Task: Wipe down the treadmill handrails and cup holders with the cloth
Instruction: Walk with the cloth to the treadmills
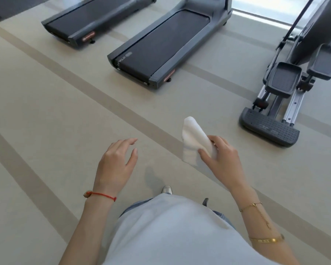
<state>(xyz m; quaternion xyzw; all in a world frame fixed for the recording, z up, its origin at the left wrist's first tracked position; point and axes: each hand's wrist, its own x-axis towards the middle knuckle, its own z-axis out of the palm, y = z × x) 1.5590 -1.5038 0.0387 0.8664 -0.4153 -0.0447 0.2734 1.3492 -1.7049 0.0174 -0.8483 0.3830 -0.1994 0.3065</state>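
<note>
A folded white cloth [191,140] is pinched in my right hand [222,159], held in the air above the floor at centre frame. My left hand [117,161] hovers beside it, fingers spread and holding nothing. A grey treadmill [161,48] with a dark belt stands ahead, its rear end towards me; only the lower part of its uprights shows at the top edge. Its handrails and cup holders are out of view.
A second treadmill [92,22] stands to the left of the first. An elliptical trainer [287,88] with pedals and a studded rear step is at the right. Beige floor [55,111] with darker stripes lies between me and the machines.
</note>
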